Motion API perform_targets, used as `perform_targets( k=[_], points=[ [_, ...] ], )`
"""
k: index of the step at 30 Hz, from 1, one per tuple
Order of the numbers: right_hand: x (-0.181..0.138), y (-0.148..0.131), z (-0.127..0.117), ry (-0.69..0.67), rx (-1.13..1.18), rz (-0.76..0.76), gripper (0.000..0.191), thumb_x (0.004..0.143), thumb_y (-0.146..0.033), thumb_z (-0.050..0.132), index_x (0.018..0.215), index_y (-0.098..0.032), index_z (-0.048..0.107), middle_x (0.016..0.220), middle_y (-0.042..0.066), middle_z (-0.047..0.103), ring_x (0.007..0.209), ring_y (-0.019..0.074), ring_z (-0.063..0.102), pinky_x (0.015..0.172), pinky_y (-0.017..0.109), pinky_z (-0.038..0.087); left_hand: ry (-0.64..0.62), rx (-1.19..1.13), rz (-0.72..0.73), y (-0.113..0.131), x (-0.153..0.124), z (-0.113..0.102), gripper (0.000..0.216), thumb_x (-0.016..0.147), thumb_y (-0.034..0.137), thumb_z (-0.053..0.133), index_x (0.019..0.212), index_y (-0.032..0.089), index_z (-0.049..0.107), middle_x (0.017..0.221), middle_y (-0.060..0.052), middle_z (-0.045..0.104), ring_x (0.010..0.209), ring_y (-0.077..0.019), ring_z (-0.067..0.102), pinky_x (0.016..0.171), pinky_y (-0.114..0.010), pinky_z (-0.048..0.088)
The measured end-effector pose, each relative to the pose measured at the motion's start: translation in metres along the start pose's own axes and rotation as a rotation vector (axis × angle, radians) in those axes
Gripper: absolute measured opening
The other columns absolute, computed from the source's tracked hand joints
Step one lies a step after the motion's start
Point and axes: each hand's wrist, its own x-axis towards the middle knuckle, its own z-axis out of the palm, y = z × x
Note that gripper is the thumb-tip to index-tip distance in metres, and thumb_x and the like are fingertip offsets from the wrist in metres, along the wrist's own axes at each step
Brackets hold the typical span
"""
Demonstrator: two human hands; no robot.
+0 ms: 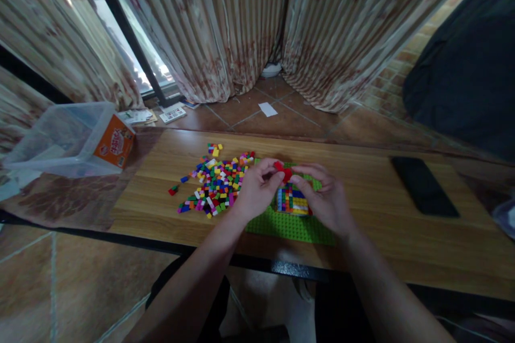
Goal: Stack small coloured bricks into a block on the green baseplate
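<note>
My left hand [259, 187] pinches red bricks [283, 171] between thumb and fingers, held above a green studded baseplate [289, 226]. From the other side, the thumb and fingertips of my right hand [326, 199] close on the same red bricks; whether they are one piece or several I cannot make out. Below the hands, a low block built of multicoloured bricks [292, 201] stands on the baseplate, with blue, red, white and yellow studs showing. Its far part is hidden by my hands. Left of the baseplate lies a spread pile of loose bricks [219, 182].
The wooden table [370, 241] carries a black phone-like slab [424, 185] on the right. Beyond its left end stands a clear plastic bin [60, 136] with an orange label. Curtains [209, 27] hang behind, and a dark bulky shape [462, 64] is at the right.
</note>
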Motion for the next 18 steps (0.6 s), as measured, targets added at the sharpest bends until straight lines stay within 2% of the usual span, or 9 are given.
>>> perform_targets(
  k=[6, 12, 14, 18],
  points=[
    [-0.004, -0.006, 0.008, 0.048, -0.04, -0.048, 0.019, 0.093, -0.041, 0.064, 0.087, -0.028, 0.077, 0.094, 0.003, 0.075, 0.092, 0.0223, 0.068, 0.087, 0.043, 0.054, -0.005, 0.091, 0.082, 0.004, -0.005, 0.003, 0.002, 0.088, 0.02, 0.062, 0.089, 0.019, 0.061, 0.077, 0.0, 0.066, 0.072, -0.012, 0.063, 0.07, -0.024, 0.052],
    [-0.007, -0.009, 0.008, 0.172, -0.256, -0.197, 0.016, 0.093, -0.035, 0.064, 0.088, -0.027, 0.077, 0.094, 0.005, 0.076, 0.093, 0.0243, 0.067, 0.092, 0.046, 0.05, 0.08, 0.074, 0.058, 0.006, -0.006, 0.007, 0.005, 0.086, 0.022, 0.063, 0.083, 0.018, 0.061, 0.069, 0.002, 0.062, 0.064, -0.0109, 0.058, 0.064, -0.024, 0.049],
    [-0.006, -0.006, 0.003, 0.183, -0.271, -0.215, 0.015, 0.094, -0.036, 0.065, 0.09, -0.028, 0.077, 0.094, 0.005, 0.076, 0.093, 0.024, 0.068, 0.093, 0.046, 0.051, 0.129, 0.072, 0.048, 0.004, -0.002, 0.003, 0.005, 0.084, 0.021, 0.064, 0.083, 0.018, 0.061, 0.071, 0.002, 0.063, 0.066, -0.0112, 0.06, 0.066, -0.024, 0.05],
    [-0.003, 0.003, -0.011, 0.222, -0.248, -0.159, 0.017, 0.094, -0.038, 0.064, 0.093, -0.027, 0.077, 0.096, 0.005, 0.077, 0.096, 0.0245, 0.069, 0.092, 0.046, 0.053, 0.261, 0.099, -0.015, 0.0, 0.009, -0.017, 0.004, 0.082, 0.017, 0.06, 0.078, 0.018, 0.059, 0.069, 0.002, 0.062, 0.065, -0.0114, 0.06, 0.067, -0.025, 0.052]
  ],
)
